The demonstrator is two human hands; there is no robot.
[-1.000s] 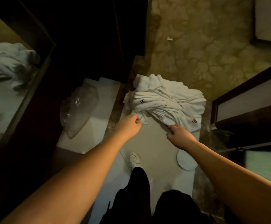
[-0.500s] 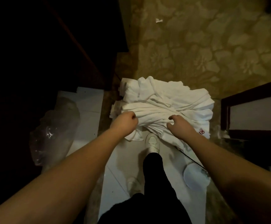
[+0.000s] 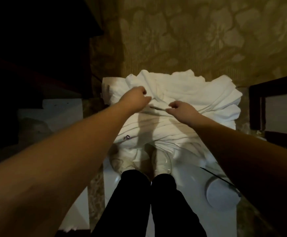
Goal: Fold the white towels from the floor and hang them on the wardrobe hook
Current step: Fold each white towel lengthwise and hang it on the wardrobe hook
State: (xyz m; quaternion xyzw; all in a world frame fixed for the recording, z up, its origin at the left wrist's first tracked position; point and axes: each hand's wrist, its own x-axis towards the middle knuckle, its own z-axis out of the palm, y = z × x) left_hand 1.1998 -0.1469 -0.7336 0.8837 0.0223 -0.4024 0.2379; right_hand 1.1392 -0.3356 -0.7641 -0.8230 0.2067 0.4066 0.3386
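A heap of crumpled white towels [image 3: 199, 100] lies on the floor just ahead of my feet. One towel [image 3: 156, 130] with a small dark logo is drawn up out of the heap, its folds running from my hands down to a bunch above my shoes. My left hand [image 3: 136, 98] is curled into a fist and grips this towel's upper edge. A short way to the right, my right hand [image 3: 182, 111] pinches the same edge between thumb and fingers. The wardrobe hook is out of view.
Dark wardrobe woodwork [image 3: 36, 57] fills the left side. A dark door frame [image 3: 276, 100] stands at the right. Patterned carpet [image 3: 207, 40] lies beyond the heap. My white shoes [image 3: 161, 161] stand on pale floor tiles, with a round white object [image 3: 219, 194] to their right.
I have stepped up to the heap. Both hands moved from its near edge onto its top, and one towel is now pulled taut toward my feet.
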